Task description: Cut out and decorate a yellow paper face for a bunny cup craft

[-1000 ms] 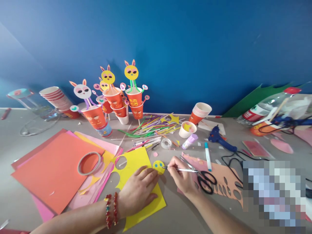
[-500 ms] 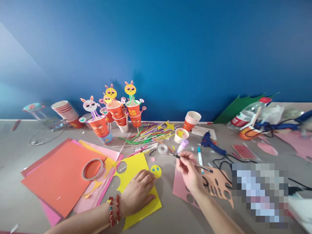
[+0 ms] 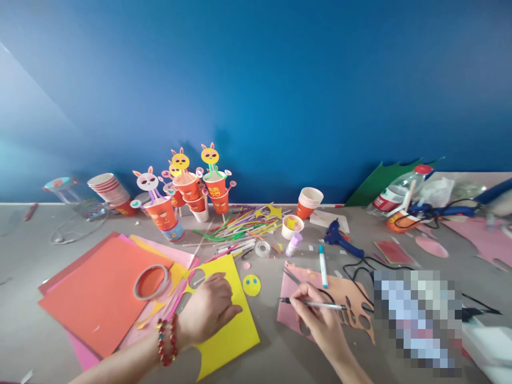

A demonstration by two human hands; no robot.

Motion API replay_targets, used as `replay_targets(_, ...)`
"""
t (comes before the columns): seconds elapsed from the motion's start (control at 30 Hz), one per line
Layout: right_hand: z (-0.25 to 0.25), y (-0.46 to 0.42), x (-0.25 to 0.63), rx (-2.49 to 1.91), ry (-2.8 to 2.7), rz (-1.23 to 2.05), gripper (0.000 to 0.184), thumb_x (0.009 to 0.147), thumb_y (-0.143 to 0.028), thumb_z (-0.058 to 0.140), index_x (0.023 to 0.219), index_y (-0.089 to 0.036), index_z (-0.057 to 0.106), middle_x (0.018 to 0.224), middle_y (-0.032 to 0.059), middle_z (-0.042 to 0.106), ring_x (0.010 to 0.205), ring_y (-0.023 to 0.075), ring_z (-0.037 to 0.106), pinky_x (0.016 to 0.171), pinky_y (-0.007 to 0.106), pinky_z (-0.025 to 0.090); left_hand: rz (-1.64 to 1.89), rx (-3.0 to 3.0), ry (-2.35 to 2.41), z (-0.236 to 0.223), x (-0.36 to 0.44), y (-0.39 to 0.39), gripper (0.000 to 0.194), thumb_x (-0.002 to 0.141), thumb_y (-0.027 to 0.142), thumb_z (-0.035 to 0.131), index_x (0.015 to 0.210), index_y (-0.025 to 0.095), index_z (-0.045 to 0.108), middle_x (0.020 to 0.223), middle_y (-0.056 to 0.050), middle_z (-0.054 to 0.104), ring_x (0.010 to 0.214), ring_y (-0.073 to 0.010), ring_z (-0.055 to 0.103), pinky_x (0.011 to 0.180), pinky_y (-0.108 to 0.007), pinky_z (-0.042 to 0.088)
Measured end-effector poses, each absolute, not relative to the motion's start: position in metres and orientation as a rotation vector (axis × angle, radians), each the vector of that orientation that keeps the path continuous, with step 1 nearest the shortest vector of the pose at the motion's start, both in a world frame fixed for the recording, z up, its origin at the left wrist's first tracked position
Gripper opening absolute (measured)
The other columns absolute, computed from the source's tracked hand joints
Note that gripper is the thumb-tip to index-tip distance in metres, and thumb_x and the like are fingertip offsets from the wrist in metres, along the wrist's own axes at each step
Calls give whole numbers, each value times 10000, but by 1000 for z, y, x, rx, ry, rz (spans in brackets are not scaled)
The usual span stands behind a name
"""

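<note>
My right hand (image 3: 316, 314) grips a pen (image 3: 326, 305) with a clear barrel; its dark tip points left, over pink paper (image 3: 285, 304) with round holes cut in it. Scissors (image 3: 291, 274) lie partly under that hand. My left hand (image 3: 210, 309), with a beaded bracelet at the wrist, is over a yellow sheet (image 3: 238, 330) with cut-outs. Its fingers are loosely bent, the thumb stands apart, and I see nothing held. Between the hands lies a yellow paper circle (image 3: 252, 286) with two blue dots for eyes.
Orange sheets (image 3: 96, 293) with a tape roll (image 3: 138, 288) on top lie left. Behind are rabbit-faced cup figures (image 3: 161, 213), pipe cleaners (image 3: 236, 226) and a small cup (image 3: 293, 233). To the right are a blue marker (image 3: 323, 269), a glue gun (image 3: 340, 240) and a bottle (image 3: 400, 189).
My left hand has come off the yellow circle, moving left with its fingers bending. My right hand has lowered with the pen, which now lies more level. The view has shifted slightly.
</note>
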State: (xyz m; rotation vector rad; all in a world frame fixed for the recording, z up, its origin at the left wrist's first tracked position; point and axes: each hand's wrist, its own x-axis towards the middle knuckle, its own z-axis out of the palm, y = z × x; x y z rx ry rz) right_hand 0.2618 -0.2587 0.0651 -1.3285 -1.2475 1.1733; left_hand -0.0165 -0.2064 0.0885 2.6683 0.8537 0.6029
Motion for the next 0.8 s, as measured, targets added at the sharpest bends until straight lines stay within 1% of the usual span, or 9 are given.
replay_targets(0.07, 58, -264, 260, -1336, -1255, 1147, 346, 891, -510, 603, 733, -211, 530, 548, -59, 462, 470, 100, 407, 468, 222, 324, 639, 2677, 847, 83, -16, -207, 381, 1006, 262, 433, 645, 185, 528, 595, -9, 563, 637, -162, 546, 800, -372, 483)
replay_targets(0.17, 53, -267, 253, -1328, -1295, 1140, 335, 895, -501, 600, 736, -210, 558, 568, -38, 501, 497, 119, 449, 472, 228, 342, 609, 2649, 854, 75, -10, -213, 268, 971, 246, 470, 721, 197, 553, 673, -30, 599, 703, -187, 567, 686, -325, 468)
replay_targets(0.23, 54, -267, 248, -1303, -1312, 1145, 312, 899, -484, 602, 755, -208, 575, 600, -21, 542, 531, 133, 491, 494, 233, 370, 578, 2603, 864, 74, -4, -217, 107, 939, 215, 498, 877, 205, 586, 818, -46, 653, 799, -203, 598, 715, -330, 484)
replay_targets(0.27, 55, -266, 245, -1289, -1317, 1157, 299, 902, -475, 600, 768, -208, 579, 614, -15, 558, 544, 139, 508, 505, 236, 382, 580, 2576, 870, 75, -1, -218, 87, 926, 198, 504, 960, 210, 584, 887, -52, 667, 840, -207, 608, 742, -337, 494)
replay_targets(0.33, 59, -263, 241, -1262, -1337, 1183, 271, 907, -456, 596, 797, -208, 588, 647, -5, 580, 574, 150, 537, 528, 243, 408, 616, 2530, 870, 79, 4, -218, 156, 913, 182, 512, 1055, 217, 567, 972, -59, 671, 896, -211, 619, 785, -346, 506)
replay_targets(0.53, 70, -250, 257, -1313, -1373, 1026, 211, 893, -423, 621, 876, -214, 644, 749, 24, 640, 665, 180, 586, 594, 266, 473, 677, 2496, 952, 84, 10, -197, 99, 941, 196, 505, 928, 221, 600, 991, -49, 650, 923, -198, 623, 805, -327, 506)
replay_targets(0.67, 71, -248, 283, -1372, -1157, 921, 287, 876, -499, 620, 852, -214, 605, 617, -6, 595, 475, 132, 474, 428, 234, 376, 745, 2534, 998, 78, 12, -171, 140, 963, 203, 488, 941, 211, 626, 1046, -62, 649, 987, -208, 613, 860, -347, 502)
replay_targets(0.73, 71, -249, 292, -1387, -1059, 875, 298, 862, -508, 638, 846, -215, 588, 581, -22, 571, 432, 111, 422, 395, 223, 329, 734, 2563, 1022, 79, 13, -156, 149, 971, 218, 493, 950, 207, 640, 1032, -61, 651, 984, -211, 606, 872, -357, 496)
replay_targets(0.8, 72, -252, 298, -1392, -996, 820, 300, 852, -506, 657, 838, -216, 580, 560, -27, 560, 433, 110, 423, 389, 216, 310, 663, 2619, 1078, 85, 13, -142, 162, 976, 236, 499, 944, 208, 656, 1010, -54, 652, 973, -211, 598, 880, -361, 488)
